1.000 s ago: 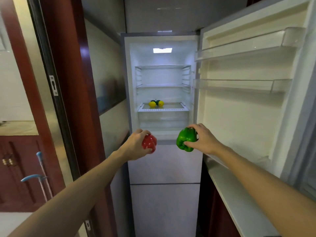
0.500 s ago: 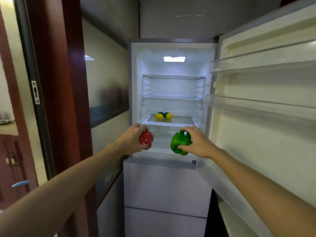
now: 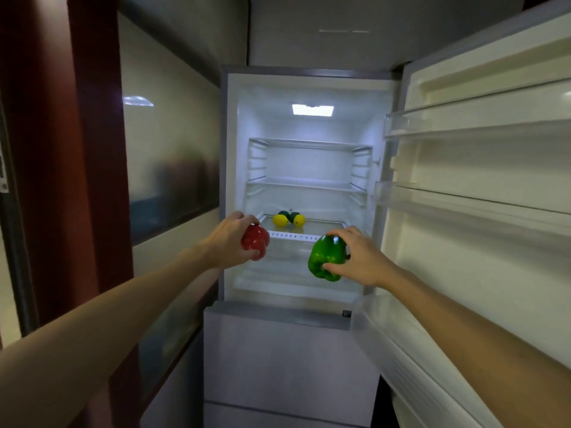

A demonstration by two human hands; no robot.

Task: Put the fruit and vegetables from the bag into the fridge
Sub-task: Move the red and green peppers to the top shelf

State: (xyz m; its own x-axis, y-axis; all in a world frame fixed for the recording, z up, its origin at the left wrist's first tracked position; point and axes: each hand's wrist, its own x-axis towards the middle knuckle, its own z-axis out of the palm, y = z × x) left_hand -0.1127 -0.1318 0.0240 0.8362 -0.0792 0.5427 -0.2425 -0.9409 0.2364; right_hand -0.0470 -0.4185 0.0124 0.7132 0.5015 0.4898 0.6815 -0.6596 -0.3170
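1. Because the fridge point(image 3: 234, 149) is open and both hands are full, the biggest risk is a bump. The open door point(image 3: 463, 242) stands close on the outer side of the right hand point(image 3: 361, 257). That arm could knock it on the way in.
2. The shelf point(image 3: 293, 236) has a white front edge that runs just past both hands and between them. I think a pepper that goes in too low could hit that edge and pop out of the fingers.
3. The green pepper point(image 3: 327, 257) is the bigger one. The right hand grips it from the side, with the fingers curled over its top and the thumb pressed low on its front. It is fat, bumpy and shiny. It hangs in the air at the fridge opening, a little below the shelf edge. Skin that smooth may slide if the hold goes loose.
4. The red pepper point(image 3: 255, 240) is smaller, shiny and lumpy too. The left hand point(image 3: 230, 239) wraps round it from the outer side, with the fingers curled over the top. It hangs in the air by the near end of the shelf edge.
5. Two lemons point(image 3: 280, 220) sit on the shelf just past the left hand's fingertips. Some dark green fruits point(image 3: 283, 213) sit right behind them. All of them are round, so I think a nudge from a pepper could make them roll.
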